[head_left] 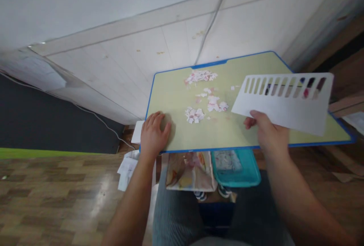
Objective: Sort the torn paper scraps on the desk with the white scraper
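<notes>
My right hand (pixel 269 126) pinches the lower edge of a flat white card with a row of slots (pixel 284 107), holding it tilted above the right side of the table. Dark and pink items show through some slots; what they are I cannot make out. My left hand (pixel 155 132) rests palm down near the table's front left corner, fingers spread, holding nothing. Between the hands lie small cut paper pieces: a heap (pixel 201 75) at the back, a looser group (pixel 214 104) in the middle and a small pile (pixel 194 115) nearer the left hand.
The yellow table (pixel 227 134) has a blue rim and stands against a white wall (pixel 159 52). Below its front edge are a patterned open box (pixel 212 185) and a teal tray (pixel 251 174). White papers (pixel 127 170) lie at the left, beside the wooden floor (pixel 65 196).
</notes>
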The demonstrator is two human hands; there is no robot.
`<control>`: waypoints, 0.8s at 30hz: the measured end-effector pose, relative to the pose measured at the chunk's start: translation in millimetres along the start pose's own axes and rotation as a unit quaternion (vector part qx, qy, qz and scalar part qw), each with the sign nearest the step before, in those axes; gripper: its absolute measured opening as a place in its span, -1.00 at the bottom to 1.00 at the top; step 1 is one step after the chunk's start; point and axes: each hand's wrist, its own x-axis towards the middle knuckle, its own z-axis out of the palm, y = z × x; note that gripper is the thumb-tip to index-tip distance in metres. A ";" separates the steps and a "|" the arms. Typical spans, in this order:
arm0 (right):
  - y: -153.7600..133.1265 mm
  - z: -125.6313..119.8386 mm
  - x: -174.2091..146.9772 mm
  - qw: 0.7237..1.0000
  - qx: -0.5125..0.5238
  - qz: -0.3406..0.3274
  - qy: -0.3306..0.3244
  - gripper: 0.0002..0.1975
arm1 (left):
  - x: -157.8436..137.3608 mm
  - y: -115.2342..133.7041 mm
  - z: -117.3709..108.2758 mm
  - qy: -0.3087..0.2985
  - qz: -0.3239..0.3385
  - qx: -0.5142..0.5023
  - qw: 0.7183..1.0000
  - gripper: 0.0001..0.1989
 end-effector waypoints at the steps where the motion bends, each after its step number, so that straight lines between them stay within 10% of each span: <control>1: -1.0 2.6 -0.7 1.000 0.011 0.009 0.019 -0.73 | 1.9 0.4 2.0 -0.002 -0.002 -0.001 1.000 -0.56; 24: 8.1 9.3 12.5 0.996 0.073 0.000 0.048 -0.82 | 9.2 16.4 5.7 -0.020 -0.036 0.028 0.999 -0.62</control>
